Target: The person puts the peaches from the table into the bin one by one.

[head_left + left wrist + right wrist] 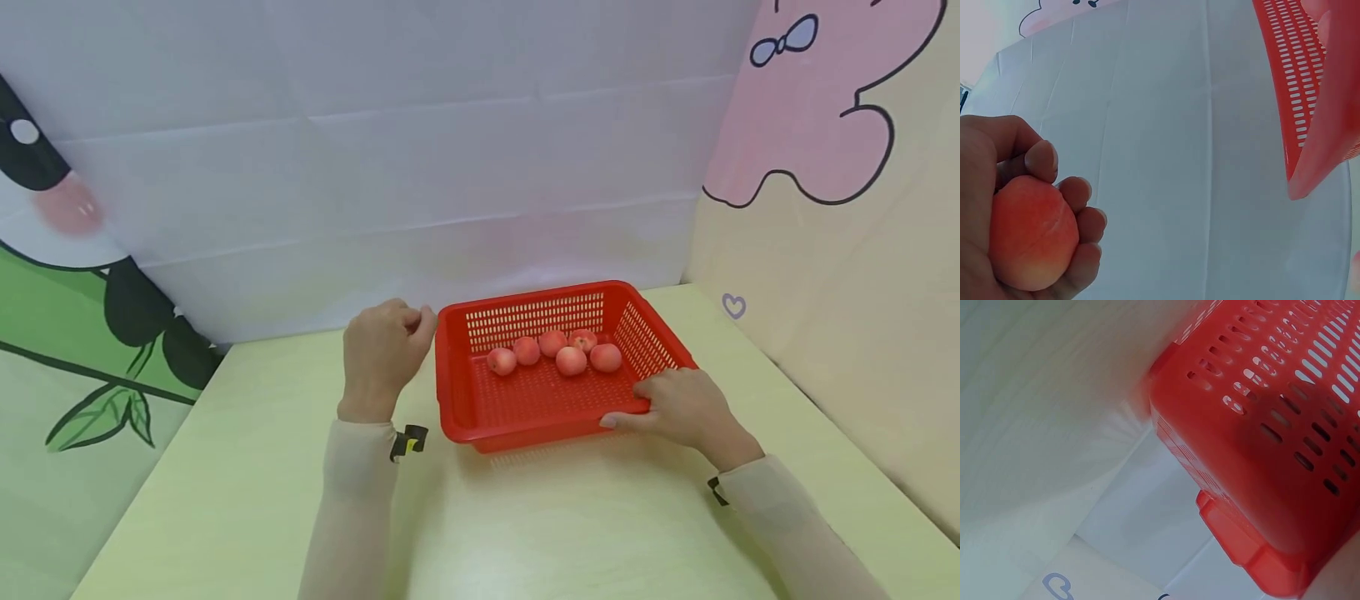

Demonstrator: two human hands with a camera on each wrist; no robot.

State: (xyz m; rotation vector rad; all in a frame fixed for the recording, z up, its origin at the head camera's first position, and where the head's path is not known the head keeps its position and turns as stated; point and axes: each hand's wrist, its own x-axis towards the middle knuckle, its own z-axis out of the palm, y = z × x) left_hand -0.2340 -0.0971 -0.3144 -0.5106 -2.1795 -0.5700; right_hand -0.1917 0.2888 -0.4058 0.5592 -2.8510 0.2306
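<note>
In the head view, a red plastic basket (517, 417) with slotted walls holds several peaches (572, 361), grouped toward its far side. My right hand (686, 408) grips the near right corner of its rim, thumb along the front edge and fingers over the inside. The basket's slotted side and corner (1235, 462) fill much of the right wrist view, where only a sliver of the hand shows. Left of the basket, my left hand (385, 350) is raised, with its back toward the head camera. Its curled fingers hold one peach (1034, 232), which the left wrist view shows.
The pale wooden table (255, 475) spreads in front and to both sides. A white sheet-like backdrop (450, 167) stands behind it. On the right is a cream wall (862, 333) with a pink cartoon figure; green leaf drawings are at the left.
</note>
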